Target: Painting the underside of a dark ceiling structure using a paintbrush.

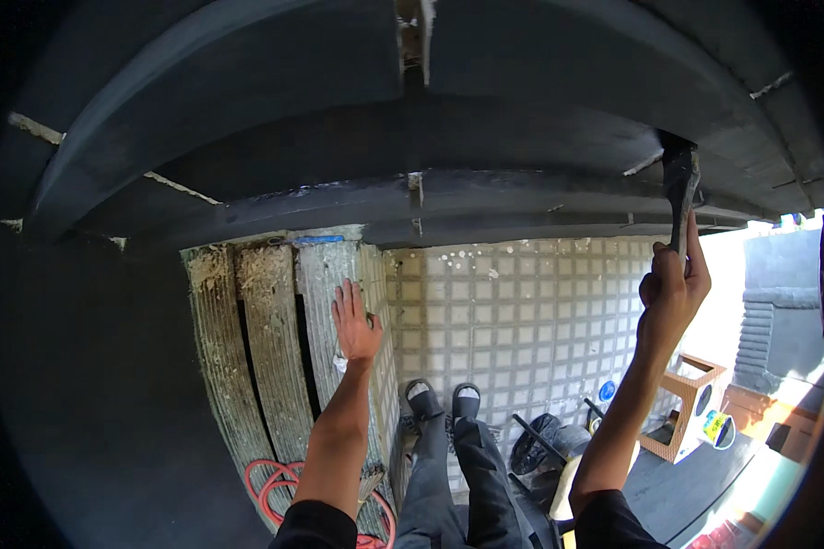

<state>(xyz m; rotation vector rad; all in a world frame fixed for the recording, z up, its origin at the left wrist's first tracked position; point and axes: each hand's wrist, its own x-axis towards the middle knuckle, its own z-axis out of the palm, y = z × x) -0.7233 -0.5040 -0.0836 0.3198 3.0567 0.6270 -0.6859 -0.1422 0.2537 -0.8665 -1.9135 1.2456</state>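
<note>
My right hand grips the handle of a paintbrush, raised at the upper right. The brush's dark bristles touch a dark grey painted surface with stepped ledges, close to a pale streak in a joint. Similar pale gaps show elsewhere along the ledges. With fingers stretched out, my left hand holds nothing. It is over or on the rightmost of several weathered wooden planks; whether it touches the plank I cannot tell. A blue object lies at the planks' far end.
A red hose loops over the planks' near end. Below lies a tiled floor with pale splashes. At right are a black bag, a box-like frame, a small tub and a dark tabletop.
</note>
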